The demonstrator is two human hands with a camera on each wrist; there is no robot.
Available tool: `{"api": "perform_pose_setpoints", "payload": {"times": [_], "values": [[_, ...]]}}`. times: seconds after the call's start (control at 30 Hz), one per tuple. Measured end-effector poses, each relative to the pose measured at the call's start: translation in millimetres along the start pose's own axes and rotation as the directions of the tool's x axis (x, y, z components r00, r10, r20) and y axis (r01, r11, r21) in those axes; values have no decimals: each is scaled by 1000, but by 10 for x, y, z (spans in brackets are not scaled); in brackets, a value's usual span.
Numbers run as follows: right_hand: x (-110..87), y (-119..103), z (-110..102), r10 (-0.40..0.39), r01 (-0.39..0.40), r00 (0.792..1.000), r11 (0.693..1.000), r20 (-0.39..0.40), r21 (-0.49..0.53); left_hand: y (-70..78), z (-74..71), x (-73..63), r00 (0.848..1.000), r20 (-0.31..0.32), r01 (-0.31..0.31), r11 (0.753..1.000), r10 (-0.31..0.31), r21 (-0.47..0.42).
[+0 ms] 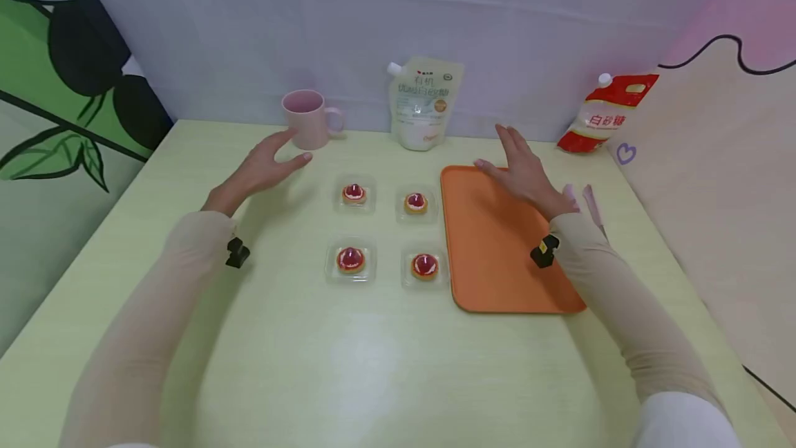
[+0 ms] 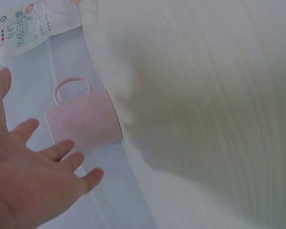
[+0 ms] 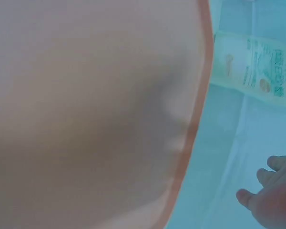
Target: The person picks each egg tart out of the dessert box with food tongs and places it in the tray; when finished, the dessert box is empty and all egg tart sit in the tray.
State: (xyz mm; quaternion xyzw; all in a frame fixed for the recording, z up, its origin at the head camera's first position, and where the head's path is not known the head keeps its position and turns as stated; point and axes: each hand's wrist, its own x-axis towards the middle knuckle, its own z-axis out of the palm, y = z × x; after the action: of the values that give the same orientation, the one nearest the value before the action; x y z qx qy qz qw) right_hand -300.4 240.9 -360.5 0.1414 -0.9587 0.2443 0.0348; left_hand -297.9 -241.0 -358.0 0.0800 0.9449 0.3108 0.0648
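My left hand (image 1: pixel 264 166) hovers over the table's left side with fingers spread, holding nothing. Nearest to it is a pink mug (image 1: pixel 305 119) at the back edge, its handle toward the right; the left wrist view shows the mug (image 2: pixel 85 119) beyond the fingertips. Above the far part of an orange tray (image 1: pixel 491 254) hangs my right hand (image 1: pixel 522 171), fingers extended and nothing in them. Between the hands lie several small red-topped tarts (image 1: pixel 354 192), each in a clear plastic container (image 1: pixel 373 275). A pale sugar pouch (image 1: pixel 425 106) stands behind them.
A red and white sugar bag (image 1: pixel 600 116) leans against the wall at the back right. Pink-handled utensils (image 1: pixel 592 204) lie right of the tray, partly hidden by the right forearm. A pale cloth (image 1: pixel 249 40) hangs behind the table.
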Motion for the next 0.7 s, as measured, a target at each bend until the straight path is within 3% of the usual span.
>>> {"api": "perform_pose_setpoints", "payload": {"times": [0.13, 0.4, 0.7], "values": [[44, -176, -7, -37, 36, 999, 998, 29, 46, 5, 83, 70, 994, 98, -27, 995, 37, -99], [244, -693, 127, -116, 105, 986, 990, 121, 90, 3, 268, 164, 969, 215, -65, 965, 122, -255], [455, -1311, 446, -254, 232, 921, 967, 296, 107, 21, 358, 184, 932, 327, -79, 970, 154, -232]]}}
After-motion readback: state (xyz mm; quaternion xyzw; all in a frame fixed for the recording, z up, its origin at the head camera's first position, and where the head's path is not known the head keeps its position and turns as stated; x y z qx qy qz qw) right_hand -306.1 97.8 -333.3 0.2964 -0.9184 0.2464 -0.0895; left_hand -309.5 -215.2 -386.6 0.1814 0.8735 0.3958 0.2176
